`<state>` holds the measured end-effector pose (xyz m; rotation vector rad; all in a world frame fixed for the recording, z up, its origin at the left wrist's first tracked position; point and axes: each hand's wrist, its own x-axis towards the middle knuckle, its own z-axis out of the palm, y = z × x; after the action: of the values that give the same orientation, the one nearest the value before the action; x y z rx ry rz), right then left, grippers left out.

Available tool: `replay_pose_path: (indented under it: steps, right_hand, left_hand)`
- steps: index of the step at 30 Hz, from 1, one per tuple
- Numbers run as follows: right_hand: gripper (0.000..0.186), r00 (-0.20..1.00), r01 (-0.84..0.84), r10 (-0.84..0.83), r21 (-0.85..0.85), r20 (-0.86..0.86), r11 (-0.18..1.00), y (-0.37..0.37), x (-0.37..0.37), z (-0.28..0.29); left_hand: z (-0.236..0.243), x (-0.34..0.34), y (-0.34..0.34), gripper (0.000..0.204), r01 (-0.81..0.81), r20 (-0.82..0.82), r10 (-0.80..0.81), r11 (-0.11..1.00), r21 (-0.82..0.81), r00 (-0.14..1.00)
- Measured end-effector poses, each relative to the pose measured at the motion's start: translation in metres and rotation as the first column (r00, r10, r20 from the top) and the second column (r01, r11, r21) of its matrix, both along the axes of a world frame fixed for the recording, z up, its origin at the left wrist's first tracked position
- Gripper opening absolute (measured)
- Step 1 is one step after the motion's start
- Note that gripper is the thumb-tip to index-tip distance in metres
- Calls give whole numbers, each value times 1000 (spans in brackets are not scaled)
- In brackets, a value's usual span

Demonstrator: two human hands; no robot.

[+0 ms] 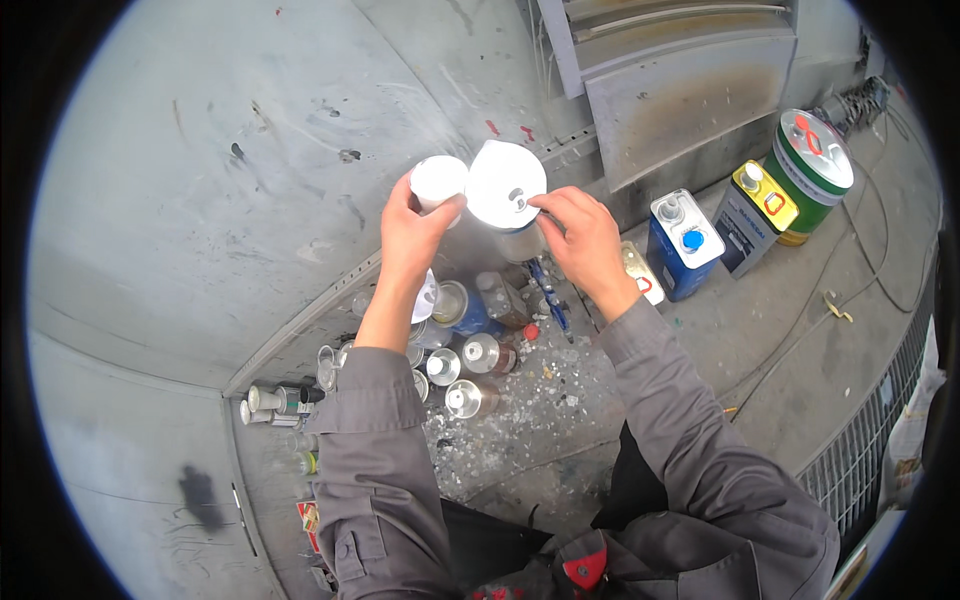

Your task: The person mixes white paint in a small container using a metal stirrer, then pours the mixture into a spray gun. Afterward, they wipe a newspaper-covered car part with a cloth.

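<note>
My left hand is closed round a small white cup, raised in front of me. Just right of it is a larger white round top with a pointed edge, possibly a paper strainer or lid, over a pale cylindrical container. My right hand has its fingertips pinched on that white top's right edge, by a small dark mark. Below and between my hands stand several cans and bottles on a paint-spattered floor, with a blue slender tool lying among them.
Rectangular cans and a green drum stand along the wall at right, by loose cables and a floor grate. A grey wall rises at left, with white-capped containers at its foot. A metal panel is above.
</note>
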<state>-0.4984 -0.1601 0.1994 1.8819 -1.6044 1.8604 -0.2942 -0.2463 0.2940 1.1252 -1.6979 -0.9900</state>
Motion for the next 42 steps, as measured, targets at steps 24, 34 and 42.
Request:
replay_pose_path:
  steps: [24,34,42]
  right_hand:
    - [45,941,-83,37,124,338,989,1,-14,6]
    - [45,942,-75,26,135,336,988,-1,-16,5]
    - [48,932,-88,15,184,363,979,0,-20,8]
  left_hand:
    - [2,-9,-20,70,-12,428,127,965,-261,895]
    - [3,-10,-22,70,4,485,186,931,-364,854]
    - [0,-9,-27,69,51,536,255,870,-491,805]
